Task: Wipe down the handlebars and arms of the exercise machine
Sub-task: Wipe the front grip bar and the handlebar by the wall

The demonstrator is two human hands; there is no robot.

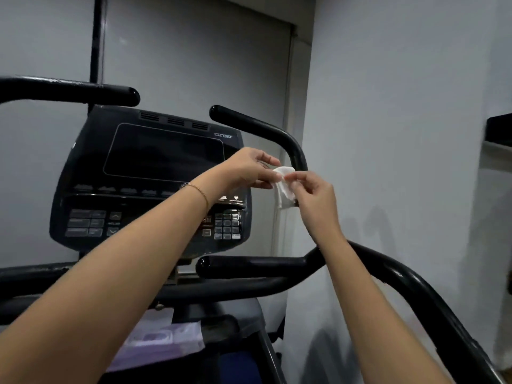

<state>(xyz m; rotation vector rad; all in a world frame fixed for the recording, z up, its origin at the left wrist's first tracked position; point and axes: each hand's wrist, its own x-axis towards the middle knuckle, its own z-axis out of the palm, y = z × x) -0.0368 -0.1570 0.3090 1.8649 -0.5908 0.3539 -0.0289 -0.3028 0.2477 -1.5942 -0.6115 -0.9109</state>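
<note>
A white wipe (284,185) hangs between both my hands, in front of the black exercise machine's upper right handlebar (266,131). My left hand (249,170) pinches the wipe's top edge with thumb and fingers. My right hand (313,194) pinches its right side. The wipe sits just left of that handlebar's vertical arm (300,162); I cannot tell whether it touches. An upper left handlebar (69,91) runs across the top left. A lower right handlebar (255,266) and curved side arm (410,281) lie below my right forearm.
The machine's dark console (155,173) with screen and keypads stands behind my left wrist. A purple-and-white packet (163,339) lies on the tray below. Grey walls close in behind and to the right; a dark shelf (498,131) juts out at the right edge.
</note>
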